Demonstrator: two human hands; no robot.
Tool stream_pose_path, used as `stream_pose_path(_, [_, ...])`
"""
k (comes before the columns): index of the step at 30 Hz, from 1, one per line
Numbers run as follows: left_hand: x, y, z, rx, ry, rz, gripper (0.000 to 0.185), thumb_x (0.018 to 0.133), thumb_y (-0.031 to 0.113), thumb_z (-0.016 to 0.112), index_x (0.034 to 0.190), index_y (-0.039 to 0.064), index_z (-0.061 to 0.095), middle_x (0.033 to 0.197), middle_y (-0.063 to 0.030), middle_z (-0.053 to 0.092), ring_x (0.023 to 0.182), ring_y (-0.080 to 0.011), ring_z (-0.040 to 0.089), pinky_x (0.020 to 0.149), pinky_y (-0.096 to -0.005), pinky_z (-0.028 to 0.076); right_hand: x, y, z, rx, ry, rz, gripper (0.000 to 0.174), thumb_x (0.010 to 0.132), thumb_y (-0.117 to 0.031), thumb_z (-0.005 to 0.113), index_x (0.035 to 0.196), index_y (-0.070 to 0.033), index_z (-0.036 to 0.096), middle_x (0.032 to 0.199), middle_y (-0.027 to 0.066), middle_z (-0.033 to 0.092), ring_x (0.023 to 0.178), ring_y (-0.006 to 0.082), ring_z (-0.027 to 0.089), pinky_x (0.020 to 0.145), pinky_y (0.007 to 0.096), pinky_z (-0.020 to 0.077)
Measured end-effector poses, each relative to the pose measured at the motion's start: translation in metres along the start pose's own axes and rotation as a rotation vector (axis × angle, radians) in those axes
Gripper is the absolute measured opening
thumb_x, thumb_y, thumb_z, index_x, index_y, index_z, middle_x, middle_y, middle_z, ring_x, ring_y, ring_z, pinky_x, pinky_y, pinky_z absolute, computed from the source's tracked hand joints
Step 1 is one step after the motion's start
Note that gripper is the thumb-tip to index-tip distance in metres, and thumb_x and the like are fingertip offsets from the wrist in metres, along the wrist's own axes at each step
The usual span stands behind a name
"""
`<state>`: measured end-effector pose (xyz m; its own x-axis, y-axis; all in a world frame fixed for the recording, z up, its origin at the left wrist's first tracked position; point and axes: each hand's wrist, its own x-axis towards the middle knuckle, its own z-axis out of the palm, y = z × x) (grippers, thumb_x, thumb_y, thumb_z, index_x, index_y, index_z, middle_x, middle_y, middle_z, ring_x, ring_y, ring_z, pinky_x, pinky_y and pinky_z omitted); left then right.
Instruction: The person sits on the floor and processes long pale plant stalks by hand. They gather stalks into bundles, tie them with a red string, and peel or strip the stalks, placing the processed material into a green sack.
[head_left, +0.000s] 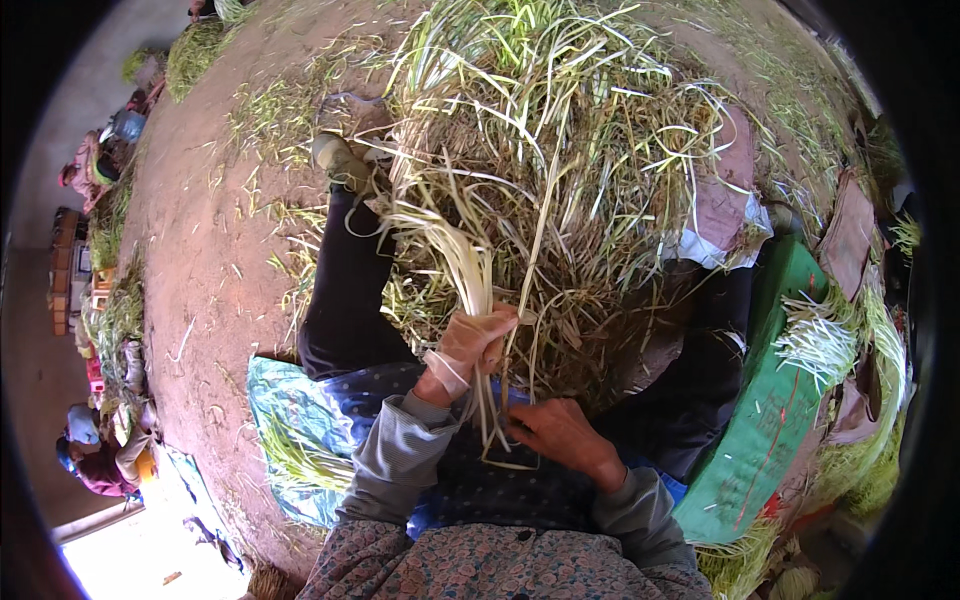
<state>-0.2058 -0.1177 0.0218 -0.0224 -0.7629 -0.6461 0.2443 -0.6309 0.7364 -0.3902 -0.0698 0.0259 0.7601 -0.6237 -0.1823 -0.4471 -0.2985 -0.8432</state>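
Note:
A small bundle of pale green plant stalks (465, 274) is gripped in my left hand (472, 349), which wears a thin translucent glove. Its long ends fan out upward, and thin ends hang below the fist. My bare right hand (562, 435) is lower and to the right, its fingers curled close to the hanging ends; whether it pinches a strand I cannot tell. A long yellowish strand runs up beside the bundle. Beyond my hands, between my legs, lies a large heap of stalks and dry leaves (570, 187).
A green block (757, 450) at the right bears pale cut stalks (817, 337). Green stalks (300, 450) lie on a blue-green plastic sheet (277, 382) at the left. People (97, 457) sit along the far left wall near more stalks. Plant scraps litter the earthen floor (195, 300).

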Motion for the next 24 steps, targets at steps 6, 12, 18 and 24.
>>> stream_pose_path(6, [-0.035, 0.004, 0.003, -0.266, -0.18, 0.064, 0.024, 0.08, 0.022, 0.066, 0.085, -0.002, 0.061, 0.045, 0.0002, 0.046, 0.033, -0.0076, 0.038, 0.033, -0.0217, 0.027, -0.011, 0.008, -0.002, 0.044, -0.07, -0.118, 0.023, 0.082, -0.03, 0.061, 0.089, -0.007, 0.059, 0.063, 0.0154, 0.058, 0.056, 0.0296, 0.059, 0.05, 0.0404, 0.0467])
stream_pose_path(12, [-0.042, 0.007, 0.002, -0.248, -0.067, 0.064, 0.021, 0.085, 0.019, 0.062, 0.093, 0.0, 0.059, 0.047, 0.0015, 0.045, 0.035, -0.0066, 0.036, 0.035, -0.021, 0.025, 0.046, -0.001, -0.053, 0.988, 0.441, 0.259, 0.026, 0.087, -0.028, 0.06, 0.092, -0.003, 0.06, 0.057, -0.0024, 0.05, 0.043, 0.0057, 0.047, 0.04, 0.0193, 0.0365])
stream_pose_path(18, [-0.032, 0.011, 0.01, -0.241, 0.07, 0.096, 0.022, 0.083, 0.018, 0.062, 0.095, 0.001, 0.056, 0.052, 0.0006, 0.048, 0.036, -0.0066, 0.038, 0.034, -0.0212, 0.026, 0.072, 0.011, -0.042, 1.043, 0.438, 0.162, 0.011, 0.087, -0.012, 0.058, 0.084, -0.001, 0.056, 0.054, -0.0017, 0.05, 0.039, 0.0047, 0.044, 0.036, 0.0187, 0.0337])
stream_pose_path(24, [-0.016, 0.006, -0.022, -0.614, 0.064, 0.105, 0.015, 0.084, 0.019, 0.059, 0.089, 0.006, 0.057, 0.047, 0.0049, 0.042, 0.034, -0.0065, 0.034, 0.034, -0.0208, 0.029, 0.0, -0.009, -0.035, 0.899, 0.084, 0.121, 0.012, 0.084, -0.009, 0.061, 0.077, -0.002, 0.055, 0.058, 0.0007, 0.05, 0.048, 0.0069, 0.05, 0.043, 0.0244, 0.0389])
